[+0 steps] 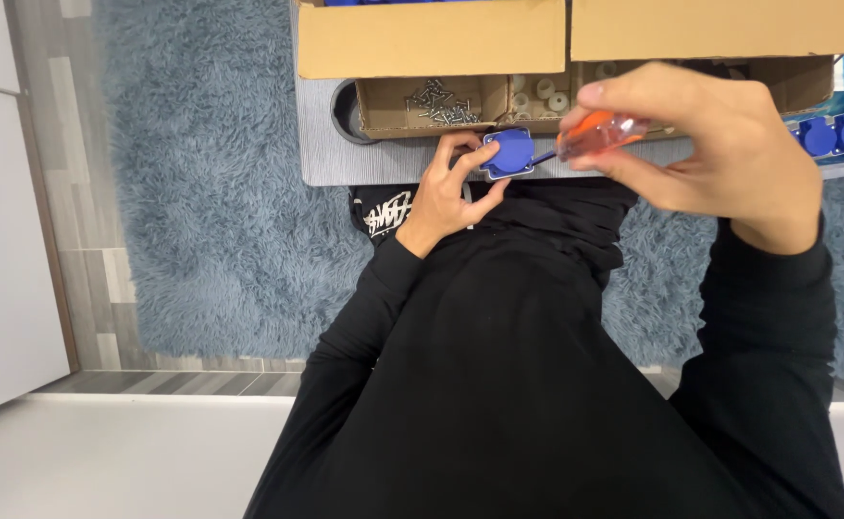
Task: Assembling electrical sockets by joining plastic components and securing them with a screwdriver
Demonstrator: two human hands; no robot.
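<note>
1. The left hand (449,188) is closed around a small round blue plastic socket cover on a pale square base (509,154), with the thumb and fingertips pinching its edges. The part sits at the near edge of the grey table top (364,165), just above the person's lap.

2. The right hand (720,144) is closed around a screwdriver with a clear orange plastic handle (597,135), fingers curled over the handle from above. The hand is much nearer the camera than the left one and looks large.

3. The screwdriver's thin shaft runs leftwards from the handle and meets the right side of the blue cover, so the part lies between the two hands, touching the left fingers and the tool's tip.

4. Just behind the part stands an open brown cardboard box (432,38), its flaps raised. One compartment holds a heap of small silver screws (436,101); the next holds small white round pieces (537,94).

5. At the far right of the table a row of blue round parts (840,133) lies well apart from the hands.

6. A shaggy blue-grey rug (211,192) covers the floor beneath the table, and the person wears black sleeves.
</note>
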